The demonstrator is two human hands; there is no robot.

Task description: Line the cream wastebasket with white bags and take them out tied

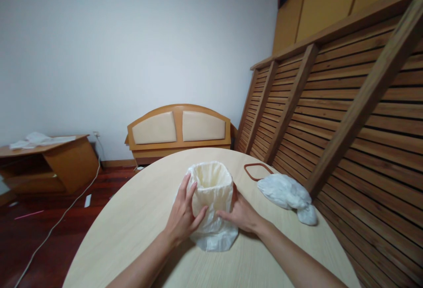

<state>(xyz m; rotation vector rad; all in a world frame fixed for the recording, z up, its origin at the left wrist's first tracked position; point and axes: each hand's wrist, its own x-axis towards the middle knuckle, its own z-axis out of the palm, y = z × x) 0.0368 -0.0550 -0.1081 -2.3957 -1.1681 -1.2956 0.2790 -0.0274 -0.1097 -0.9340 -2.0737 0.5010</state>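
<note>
A small bin lined with a white plastic bag stands on a round pale wooden table. The bag hangs over the rim and bunches out at the bottom toward me. My left hand lies flat on the bin's left side, fingers spread over the plastic. On the bin's right side my right hand presses against it, thumb toward the front. Both hands touch the bag; neither lifts it.
A crumpled white plastic bag and a reddish-brown ring lie on the table to the right. A slatted wooden bed frame leans close along the right. A headboard, a tipped cabinet and a cable are on the floor.
</note>
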